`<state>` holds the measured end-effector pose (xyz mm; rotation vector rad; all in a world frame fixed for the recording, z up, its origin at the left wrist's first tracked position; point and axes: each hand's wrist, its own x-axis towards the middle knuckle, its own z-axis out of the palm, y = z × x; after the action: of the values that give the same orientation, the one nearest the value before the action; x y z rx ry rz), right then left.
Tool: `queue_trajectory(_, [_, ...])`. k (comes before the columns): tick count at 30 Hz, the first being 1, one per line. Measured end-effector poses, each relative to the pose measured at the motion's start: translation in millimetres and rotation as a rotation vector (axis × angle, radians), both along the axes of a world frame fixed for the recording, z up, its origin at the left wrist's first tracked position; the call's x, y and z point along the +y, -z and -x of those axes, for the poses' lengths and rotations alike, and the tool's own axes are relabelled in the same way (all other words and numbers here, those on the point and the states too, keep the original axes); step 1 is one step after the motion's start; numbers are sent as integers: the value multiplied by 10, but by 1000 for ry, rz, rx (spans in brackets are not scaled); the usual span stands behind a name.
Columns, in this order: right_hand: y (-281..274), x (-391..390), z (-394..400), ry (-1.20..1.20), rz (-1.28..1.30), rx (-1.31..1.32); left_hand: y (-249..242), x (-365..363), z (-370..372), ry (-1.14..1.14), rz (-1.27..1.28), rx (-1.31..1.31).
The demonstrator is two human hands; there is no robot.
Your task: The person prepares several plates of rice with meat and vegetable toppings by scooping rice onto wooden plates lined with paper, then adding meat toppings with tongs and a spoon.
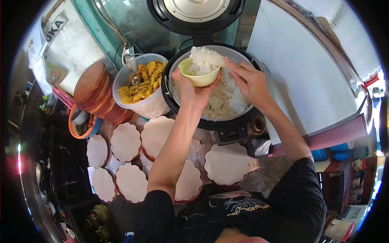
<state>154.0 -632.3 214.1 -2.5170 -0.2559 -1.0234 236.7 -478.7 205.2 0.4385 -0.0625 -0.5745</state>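
My left hand (193,94) is wrapped round a small pale yellow bowl (201,80) with white rice in it. In my right hand (248,81) is a white rice paddle (216,60), with rice clinging to it, tilted over the bowl's rim. Both hands are above a large rice cooker (167,87), its black lid (194,16) raised at the back. Cooked rice (227,99) fills much of the pot below. The paddle's handle is mostly hidden by my right fingers.
Left of the cooker, a clear tub (142,106) holds yellow fried food with a metal utensil in it. Stacked brown plates (94,91) stand farther left, by an orange bowl (75,128). Several scalloped plates lined with paper (227,164) cover the table. A white panel (308,73) rises at right.
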Motion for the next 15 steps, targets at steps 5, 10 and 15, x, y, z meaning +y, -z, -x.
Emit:
queue_trajectory(5, [113,-57,146,34,-105,-38,-23,-127,-55,2,38,31])
queue_trajectory(10, [314,-119,250,75,-291,-70,-14,-248,-170,-74,64,-14])
queue_trajectory(15, [60,-403,184,84,-684,116,-70,-161,-242,-56,-2,-107])
